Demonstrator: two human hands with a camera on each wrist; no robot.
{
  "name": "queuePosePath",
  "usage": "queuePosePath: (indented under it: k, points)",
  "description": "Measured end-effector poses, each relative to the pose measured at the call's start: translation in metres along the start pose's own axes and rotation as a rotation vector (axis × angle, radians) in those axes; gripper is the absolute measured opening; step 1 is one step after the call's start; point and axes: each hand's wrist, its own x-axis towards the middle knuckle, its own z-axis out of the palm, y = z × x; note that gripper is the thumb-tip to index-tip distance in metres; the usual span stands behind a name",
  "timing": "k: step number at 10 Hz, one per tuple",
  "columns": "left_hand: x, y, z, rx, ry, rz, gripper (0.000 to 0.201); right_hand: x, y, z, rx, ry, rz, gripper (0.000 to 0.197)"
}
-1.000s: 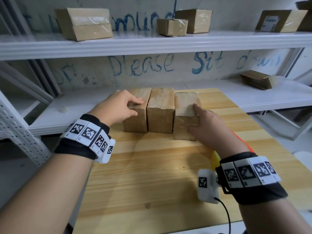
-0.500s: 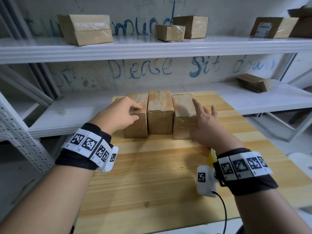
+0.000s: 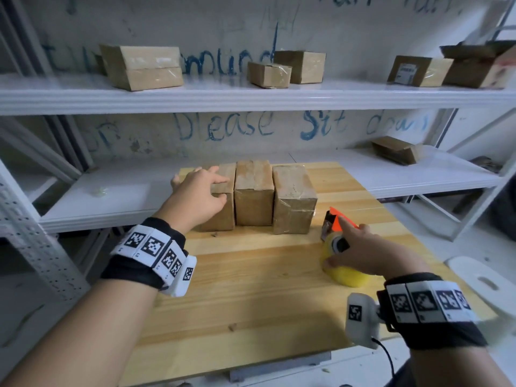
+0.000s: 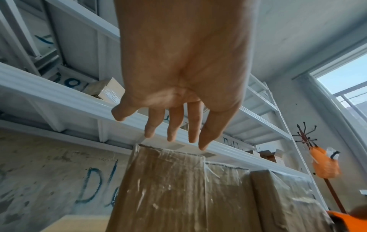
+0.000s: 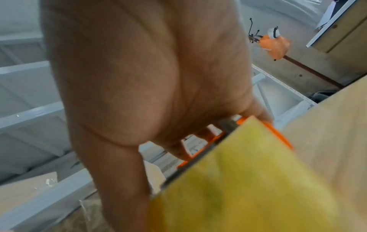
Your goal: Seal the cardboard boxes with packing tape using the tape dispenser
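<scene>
Three brown cardboard boxes stand in a row at the far side of the wooden table: the left box, the middle box and the right box, all with shiny clear tape on them. My left hand hovers over the left box, fingers straight and spread, holding nothing. My right hand grips the tape dispenser, orange-framed with a yellow tape roll, on the table right of the boxes. In the right wrist view the thumb and fingers wrap the blurred dispenser.
White metal shelving runs behind the table, with more cardboard boxes on the upper shelf and one on the lower shelf. A white stool stands off the table's right edge. The near half of the table holds nothing.
My right hand left the right box and drew back to the right onto the tape dispenser. My left hand rose off the left box and its fingers spread.
</scene>
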Motion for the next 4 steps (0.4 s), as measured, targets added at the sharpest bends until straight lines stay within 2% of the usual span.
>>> queuePosePath:
  k: [1, 2, 3, 4]
  points:
    - [-0.007, 0.005, 0.001, 0.027, 0.052, 0.016, 0.039, 0.003, 0.000, 0.003, 0.005, 0.079, -0.017, 0.111]
    - [-0.015, 0.018, 0.002, 0.259, 0.160, 0.052, 0.037, 0.003, -0.007, -0.002, -0.010, 0.286, -0.085, 0.101]
    - [-0.019, 0.028, 0.000, 0.335, 0.128, 0.078, 0.047, 0.002, -0.019, -0.014, 0.050, 0.404, -0.176, 0.090]
    - [-0.020, 0.037, -0.001, 0.280, -0.028, 0.090, 0.058, 0.001, -0.041, -0.030, 0.049, 0.463, -0.316, 0.074]
